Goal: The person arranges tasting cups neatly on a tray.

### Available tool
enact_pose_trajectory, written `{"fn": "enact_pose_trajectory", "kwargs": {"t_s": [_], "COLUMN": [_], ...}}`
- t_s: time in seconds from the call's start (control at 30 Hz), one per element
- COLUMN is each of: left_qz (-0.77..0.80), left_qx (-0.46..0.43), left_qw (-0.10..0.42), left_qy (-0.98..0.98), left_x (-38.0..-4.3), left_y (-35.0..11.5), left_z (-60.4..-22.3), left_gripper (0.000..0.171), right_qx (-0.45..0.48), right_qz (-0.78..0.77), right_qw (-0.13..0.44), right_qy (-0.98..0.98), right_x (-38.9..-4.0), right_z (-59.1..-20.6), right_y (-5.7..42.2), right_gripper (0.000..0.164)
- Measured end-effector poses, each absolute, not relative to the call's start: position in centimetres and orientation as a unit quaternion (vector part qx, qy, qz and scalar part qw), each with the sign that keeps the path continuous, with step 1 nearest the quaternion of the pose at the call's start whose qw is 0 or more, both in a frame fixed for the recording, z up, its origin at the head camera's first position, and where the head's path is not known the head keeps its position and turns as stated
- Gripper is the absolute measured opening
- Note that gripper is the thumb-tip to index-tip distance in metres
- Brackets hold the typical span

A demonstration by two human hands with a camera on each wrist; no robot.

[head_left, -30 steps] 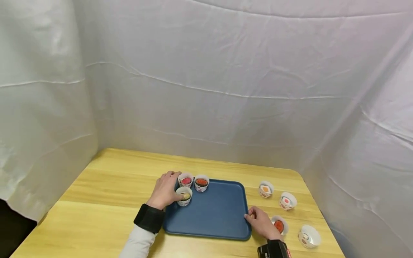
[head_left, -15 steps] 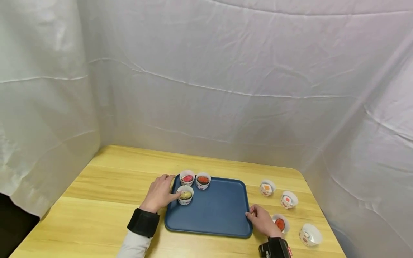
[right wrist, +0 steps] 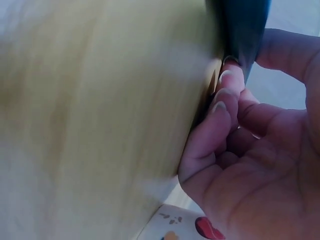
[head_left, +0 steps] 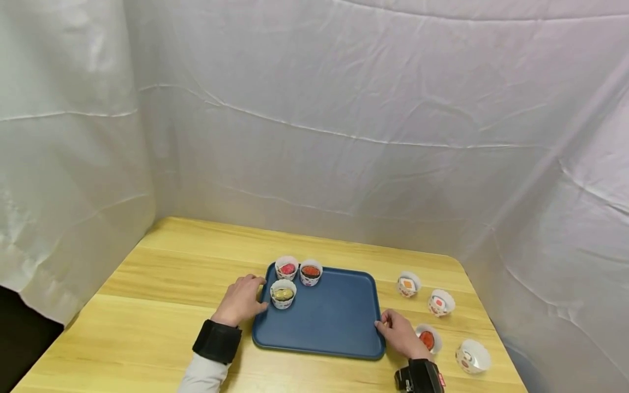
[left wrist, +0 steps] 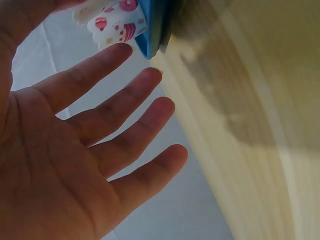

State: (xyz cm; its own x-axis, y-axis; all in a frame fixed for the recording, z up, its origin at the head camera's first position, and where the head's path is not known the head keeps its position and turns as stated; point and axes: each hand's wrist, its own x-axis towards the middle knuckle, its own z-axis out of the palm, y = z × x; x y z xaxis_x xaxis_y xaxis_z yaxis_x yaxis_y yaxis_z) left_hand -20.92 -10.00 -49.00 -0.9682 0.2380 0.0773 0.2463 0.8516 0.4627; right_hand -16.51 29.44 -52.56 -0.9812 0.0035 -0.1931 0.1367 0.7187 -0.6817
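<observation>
A dark blue tray [head_left: 324, 322] lies on the wooden table. On its far left part stand three patterned paper cups: one with a yellow piece [head_left: 283, 295], one with a pink piece [head_left: 287, 268], one with an orange-red topping [head_left: 310, 272]. Beside the tray's left edge my left hand [head_left: 239, 301] holds nothing, thumb close to the yellow-piece cup. Its fingers [left wrist: 142, 120] are spread in the left wrist view, near a cup's printed wall [left wrist: 120, 25]. My right hand [head_left: 399, 334] pinches the tray's right rim [right wrist: 245, 30], thumb on one side, curled fingers on the other.
Right of the tray stand more paper cups: one with an orange-and-white piece [head_left: 408, 285], one with a red-and-white piece [head_left: 440, 303], one with a red piece [head_left: 427, 339], partly behind my right hand, and one with a whitish piece [head_left: 473, 357]. White curtains [head_left: 314, 164] surround the table.
My left hand has let go of the cup with the yellow piece and drawn back to the left. The cup stays on the tray; my right hand still holds the rim.
</observation>
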Motion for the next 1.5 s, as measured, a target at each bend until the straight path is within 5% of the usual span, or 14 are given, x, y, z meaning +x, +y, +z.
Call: {"fn": "enact_pose_trajectory", "kwargs": {"t_s": [0.47, 0.63, 0.93, 1.5], "left_qz": [-0.25, -0.284, -0.323, -0.356], "left_qx": [-0.117, -0.118, -0.115, -0.124], "left_qw": [-0.034, -0.046, -0.072, -0.08], "left_qy": [-0.961, -0.95, -0.937, -0.923], "left_x": [-20.8, -20.8, -20.8, -21.3], "left_y": [-9.8, -10.1, -10.2, -9.7], "left_z": [-49.7, -49.7, -49.7, -50.2], "left_gripper": [0.048, 0.035, 0.031, 0.034], "right_qx": [0.02, 0.001, 0.02, 0.073], "right_qz": [-0.345, -0.27, -0.224, -0.26], "right_qw": [0.043, -0.007, 0.049, 0.108], "right_qy": [0.937, 0.963, 0.973, 0.957], "right_x": [-16.1, -15.5, -14.3, -14.4], "right_z": [-49.6, -48.1, -48.2, -49.0], "right_y": [29.3, 30.7, 32.8, 34.5], "right_gripper": [0.008, 0.029, 0.064, 0.037]}}
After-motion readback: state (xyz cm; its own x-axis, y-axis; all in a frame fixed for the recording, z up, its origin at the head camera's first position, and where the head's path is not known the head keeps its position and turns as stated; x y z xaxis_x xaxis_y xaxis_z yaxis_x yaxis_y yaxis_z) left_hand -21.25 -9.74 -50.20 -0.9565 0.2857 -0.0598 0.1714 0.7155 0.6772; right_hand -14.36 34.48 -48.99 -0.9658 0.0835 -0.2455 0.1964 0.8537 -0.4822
